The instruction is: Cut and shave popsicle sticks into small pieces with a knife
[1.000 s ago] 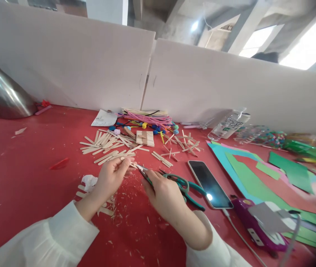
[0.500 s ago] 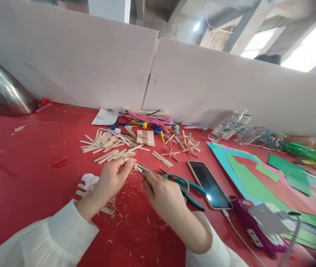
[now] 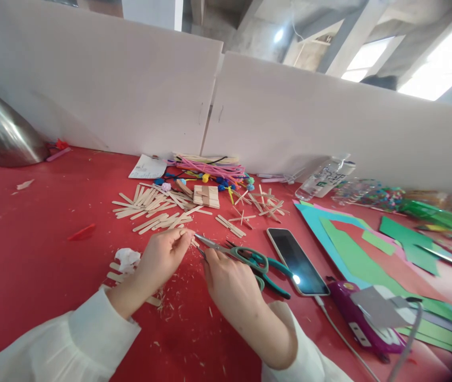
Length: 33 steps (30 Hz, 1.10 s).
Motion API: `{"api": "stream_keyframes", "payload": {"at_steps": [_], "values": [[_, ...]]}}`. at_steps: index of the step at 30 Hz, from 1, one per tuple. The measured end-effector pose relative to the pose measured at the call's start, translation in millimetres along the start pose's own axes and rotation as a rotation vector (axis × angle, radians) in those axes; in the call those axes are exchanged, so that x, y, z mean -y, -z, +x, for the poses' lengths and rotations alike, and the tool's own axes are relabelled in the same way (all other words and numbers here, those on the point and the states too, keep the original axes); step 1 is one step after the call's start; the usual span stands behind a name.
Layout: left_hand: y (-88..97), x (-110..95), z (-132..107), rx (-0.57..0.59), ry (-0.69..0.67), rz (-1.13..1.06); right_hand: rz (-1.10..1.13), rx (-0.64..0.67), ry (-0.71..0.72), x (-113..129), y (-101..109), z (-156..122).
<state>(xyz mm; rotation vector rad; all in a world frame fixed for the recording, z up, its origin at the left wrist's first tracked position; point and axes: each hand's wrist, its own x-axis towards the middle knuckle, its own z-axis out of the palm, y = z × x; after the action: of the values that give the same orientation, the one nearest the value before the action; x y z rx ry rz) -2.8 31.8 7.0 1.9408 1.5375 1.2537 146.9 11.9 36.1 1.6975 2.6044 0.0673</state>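
Note:
My left hand (image 3: 165,253) is closed in a pinch, with the short end of a craft stick (image 3: 194,243) showing at its fingertips. My right hand (image 3: 231,281) is wrapped round a pair of scissors (image 3: 214,243) with grey-green handles. The scissor blades are spread apart, their tips right by the left fingertips and the stick end. Part of the scissors is hidden behind the right hand. Teal-handled pliers (image 3: 279,269) lie just beyond the scissor handles. Under my left wrist, several craft sticks (image 3: 116,276) and a crumpled white tissue (image 3: 127,260) lie on the table.
Loose craft sticks (image 3: 150,204) are spread over the red table (image 3: 50,223), with pink pipe cleaners (image 3: 213,167) behind them. To the right lie a phone (image 3: 297,260), coloured paper (image 3: 341,244) and a purple device (image 3: 355,307). A steel jug (image 3: 6,127) stands far left.
The scissor blades have spread wider, and my right hand has dropped slightly down from the handles. My left hand stays nearly still. The whole view has shifted a little.

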Motion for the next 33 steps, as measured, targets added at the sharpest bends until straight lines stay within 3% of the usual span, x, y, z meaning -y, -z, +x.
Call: {"api": "stream_keyframes", "payload": {"at_steps": [8,12,33], "values": [[-1.7,0.3,-2.6,0.076,0.048,0.098,-0.003,0.102,-0.006,3.2,0.1,-1.7],[-2.0,3.5,-1.1,0.127,0.09,0.041,0.023,0.159,0.0,2.9,3.3,-1.7],[-0.4,2.0,1.3,0.162,0.052,0.097,0.019,0.142,-0.002,3.1,2.5,-0.4]]}}
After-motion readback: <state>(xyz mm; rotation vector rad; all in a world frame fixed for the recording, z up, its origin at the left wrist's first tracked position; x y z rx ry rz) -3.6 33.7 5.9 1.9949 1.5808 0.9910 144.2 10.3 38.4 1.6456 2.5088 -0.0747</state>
